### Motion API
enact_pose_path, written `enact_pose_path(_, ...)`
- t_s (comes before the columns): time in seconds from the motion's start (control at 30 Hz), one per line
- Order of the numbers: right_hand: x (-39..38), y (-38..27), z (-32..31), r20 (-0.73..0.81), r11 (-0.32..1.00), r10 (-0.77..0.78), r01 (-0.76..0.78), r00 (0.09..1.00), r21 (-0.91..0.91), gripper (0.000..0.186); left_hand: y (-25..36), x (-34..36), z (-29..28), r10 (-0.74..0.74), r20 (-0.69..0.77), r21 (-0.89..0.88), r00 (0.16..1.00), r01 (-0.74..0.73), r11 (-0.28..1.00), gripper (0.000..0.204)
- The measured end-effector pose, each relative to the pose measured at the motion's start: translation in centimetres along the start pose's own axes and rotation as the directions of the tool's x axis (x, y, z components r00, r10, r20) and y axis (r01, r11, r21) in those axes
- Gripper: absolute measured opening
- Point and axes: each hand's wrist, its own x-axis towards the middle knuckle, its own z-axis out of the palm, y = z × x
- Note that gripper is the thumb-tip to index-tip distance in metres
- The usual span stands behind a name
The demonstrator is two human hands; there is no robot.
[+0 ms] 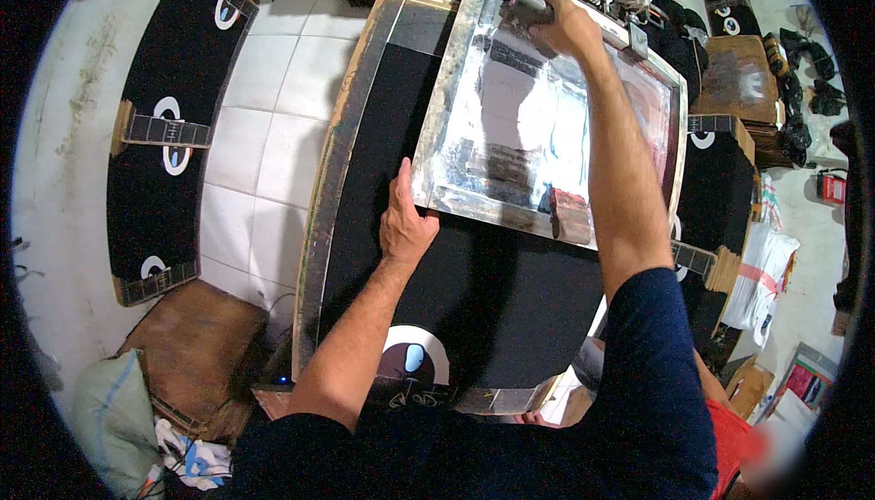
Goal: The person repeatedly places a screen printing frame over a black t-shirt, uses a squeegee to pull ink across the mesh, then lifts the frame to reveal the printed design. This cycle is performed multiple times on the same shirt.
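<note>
A screen printing frame (558,229) with a pale metal border lies tilted over the far half of a black cloth (510,309) on a long board. My left hand (407,222) is closed round the frame's near left corner, thumb at the near edge and a finger along the side. At the frame's far end my right hand (570,30) grips a squeegee (530,3) by its end; part of the squeegee is hidden by the fingers. A reddish worn patch (570,213) shows on the frame's near edge. On the cloth's near end is a white and dark eye print (415,357).
Boards with black cloth and eye prints stand on the left (164,53) and right (720,185). A brown board (205,345) and a pale green sack (114,427) lie lower left. Another person in a red garment (727,445) is close at the right.
</note>
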Motion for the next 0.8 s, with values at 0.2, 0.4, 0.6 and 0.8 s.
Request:
enact_pose_path(0.2,0.9,2.2,1.1,-0.199,0.998,-0.062,0.066,0.978,0.015,0.056,0.3,0.1,-0.2,0.049,-0.044,0.026,0.998,-0.048,0.999,0.091)
enact_pose_path(0.4,-21.2,4.5,-2.3,0.096,0.945,-0.105,0.069,0.990,0.319,0.061,0.4,0.1,-0.1,0.008,-0.028,-0.003,1.000,-0.008,1.000,0.090)
enact_pose_path(0.6,-31.8,4.1,-1.3,0.087,0.949,-0.226,0.199,0.970,0.245,0.057,0.3,0.0,-0.2,0.012,-0.011,0.024,1.000,-0.012,1.000,0.093)
enact_pose_path(0.8,-25.2,6.2,-0.5,-0.029,0.959,0.060,-0.049,0.998,0.281,0.032,0.5,-0.1,0.0,-0.073,0.011,-0.067,0.997,0.073,0.995,0.091)
